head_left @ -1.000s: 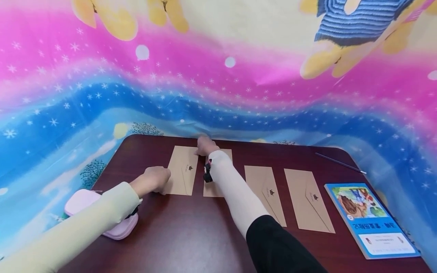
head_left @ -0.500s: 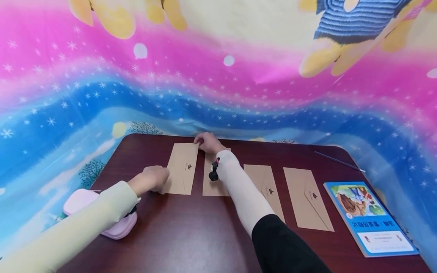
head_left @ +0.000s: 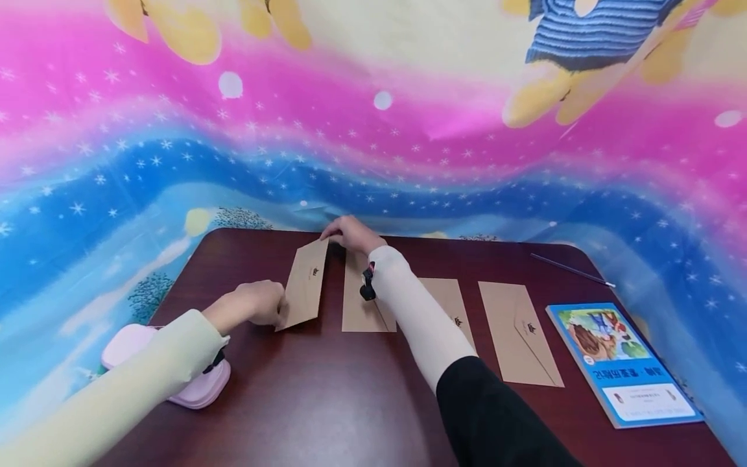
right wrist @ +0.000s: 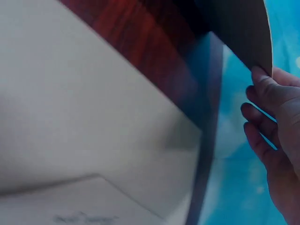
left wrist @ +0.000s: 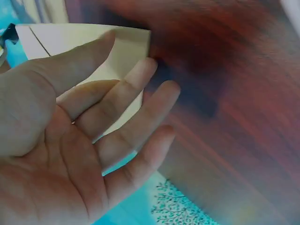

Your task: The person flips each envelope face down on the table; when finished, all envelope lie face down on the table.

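Note:
A tan envelope [head_left: 306, 280] with a small crown print is tilted up off the table at the left end of the row. My left hand [head_left: 260, 302] pinches its near left corner; in the left wrist view the thumb [left wrist: 89, 58] lies over the paper and the other fingers are loosely bent. At its far right corner, my right hand [head_left: 354, 235] pinches the edge between thumb and forefinger, as the right wrist view shows on the raised envelope [right wrist: 243, 33]. Under my right forearm lies a second envelope [head_left: 358, 305], flat on the table and partly covered.
Two more envelopes lie flat to the right, one partly behind the sleeve [head_left: 445, 292] and one fully visible [head_left: 519, 334]. A blue book [head_left: 627, 366], a thin dark stick [head_left: 572, 270] and a pink case [head_left: 201, 386] also rest on the dark table [head_left: 309, 402]. A printed cloth [head_left: 408, 162] hangs behind.
The left envelope, flat on the table a second ago, is now raised and tilted. My right hand took its far corner and lifted it slightly left; my left hand stays at the near corner.

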`<state>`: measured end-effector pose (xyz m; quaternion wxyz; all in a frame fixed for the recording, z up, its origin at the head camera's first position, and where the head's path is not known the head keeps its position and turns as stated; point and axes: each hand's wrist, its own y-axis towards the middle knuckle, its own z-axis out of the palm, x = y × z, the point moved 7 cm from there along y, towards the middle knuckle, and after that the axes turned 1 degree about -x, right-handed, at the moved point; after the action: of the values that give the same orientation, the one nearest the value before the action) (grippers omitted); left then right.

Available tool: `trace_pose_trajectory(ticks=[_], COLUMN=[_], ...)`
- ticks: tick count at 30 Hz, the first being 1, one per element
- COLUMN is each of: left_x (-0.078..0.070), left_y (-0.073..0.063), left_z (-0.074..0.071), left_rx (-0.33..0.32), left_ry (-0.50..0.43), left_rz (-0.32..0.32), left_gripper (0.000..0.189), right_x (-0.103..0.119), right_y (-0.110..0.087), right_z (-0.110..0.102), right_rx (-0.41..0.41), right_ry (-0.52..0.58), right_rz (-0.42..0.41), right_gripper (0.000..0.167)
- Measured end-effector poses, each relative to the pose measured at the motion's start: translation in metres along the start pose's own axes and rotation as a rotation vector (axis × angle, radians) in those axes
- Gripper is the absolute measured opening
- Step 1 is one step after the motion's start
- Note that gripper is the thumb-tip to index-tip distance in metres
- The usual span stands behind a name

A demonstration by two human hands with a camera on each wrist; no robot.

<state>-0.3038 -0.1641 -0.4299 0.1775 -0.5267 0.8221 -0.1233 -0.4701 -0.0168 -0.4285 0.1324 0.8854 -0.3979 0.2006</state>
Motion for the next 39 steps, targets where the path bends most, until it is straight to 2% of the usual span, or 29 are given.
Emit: trace_pose_trajectory(ticks=[4,7,12,16,23,29,35,39], left_x=[-0.009,-0.016,-0.027,-0.033,-0.032,-0.031,-0.031,-0.030], left_y=[-0.001,-0.001,-0.005,-0.011,-0.016,-0.019,-0.022,-0.024], left_z=[-0.019,-0.030,-0.037,-0.041,-0.051,-0.054,-0.052,-0.054], left_rx=[-0.111,-0.186,-0.239,-0.277,-0.311,-0.296,-0.283,-0.281], left_ry=[-0.136,-0.218,-0.208,-0.208,-0.205,-0.230,-0.237,-0.239], left_rz=[0.071,0.064,-0.002,-0.006,-0.004,-0.005,-0.006,-0.004], left_gripper=[0.039,0.052,0.056,0.049,0.048,0.040,0.035,0.034], right_x=[0.007,0.009,0.013,0.019,0.024,0.023,0.020,0.018], right_y=[0.005,0.005,0.005,0.005,0.007,0.010,0.010,0.012], right_z=[-0.011,-0.016,-0.022,-0.028,-0.033,-0.027,-0.004,0.013], right_rx=[0.034,0.068,0.121,0.151,0.182,0.165,0.125,0.103], right_ry=[-0.035,-0.038,-0.018,-0.015,-0.010,0.092,0.246,0.272], right_rz=[-0.050,-0.054,-0.022,-0.003,0.030,0.057,0.101,0.149], right_gripper=[0.023,0.024,0.025,0.024,0.022,0.022,0.033,0.033])
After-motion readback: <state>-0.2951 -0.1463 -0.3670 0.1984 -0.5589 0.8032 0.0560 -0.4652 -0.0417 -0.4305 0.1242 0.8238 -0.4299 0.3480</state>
